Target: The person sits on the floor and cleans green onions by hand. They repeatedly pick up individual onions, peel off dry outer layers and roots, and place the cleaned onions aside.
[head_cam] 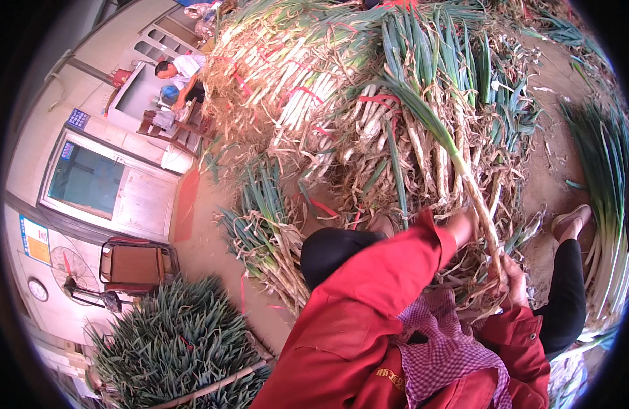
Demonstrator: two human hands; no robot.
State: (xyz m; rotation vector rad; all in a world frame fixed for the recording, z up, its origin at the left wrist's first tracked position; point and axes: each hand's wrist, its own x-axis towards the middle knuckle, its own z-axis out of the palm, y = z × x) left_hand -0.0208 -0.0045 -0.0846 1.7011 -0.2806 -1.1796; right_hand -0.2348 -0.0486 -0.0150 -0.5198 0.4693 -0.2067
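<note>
A long green onion (460, 162) slants across the space before me, its green leaves up and away and its root end towards me. My right hand (515, 282) grips it near the root end, where dry brown outer skin hangs loose. Beside the stalk's middle is my left hand (461, 228), its fingers mostly hidden behind the stalk, so its hold is unclear. Just beyond my hands lies a heap of unpeeled green onions (437, 153) with withered skins. A purple checked cloth (447, 347) covers my lap.
Peeled green onions (608, 245) lie at my right. Bundles tied with red tape (306, 94) are piled ahead. More onions (266, 209) rest by my left knee, and a large green stack (176, 337) stands behind them. Further left are a chair (135, 268), a fan and a person (184, 74).
</note>
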